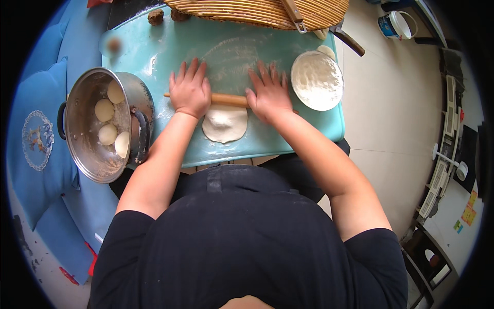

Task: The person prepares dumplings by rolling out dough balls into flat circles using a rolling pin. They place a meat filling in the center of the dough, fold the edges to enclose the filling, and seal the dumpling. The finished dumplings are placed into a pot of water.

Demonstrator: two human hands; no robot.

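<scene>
Teal table (329, 123) with white smears (152, 64) bears a flattened dough (225, 127), roughly round, a raised lump near its middle. Taking the dough as the clock's centre and 12 as the far side, the pin (229, 100) lies across at 12 o'clock, right at the dough's far edge. At about half past 10, the left hand (189, 91) rests palm down on the pin, fingers straight and spread, pointing to 12. At about half past 1, the right hand (269, 94) lies over the pin likewise, fingers spread toward 12, thumb stretched toward 11. Neither hand curls around the wood.

At 9 o'clock stands a steel pot (135, 88), tilted, with four pale balls (104, 110) inside; beyond it is a blue sofa (45, 95). At 2 o'clock sits a white bowl (317, 81) of flour, near the right hand. A slatted tray (231, 13) occupies 12 to 1, a knife (350, 43) jutting out beside it. Brown lumps (155, 17) lie at 11, and a white bucket (399, 26) stands on the floor (378, 118) at 2, well apart.
</scene>
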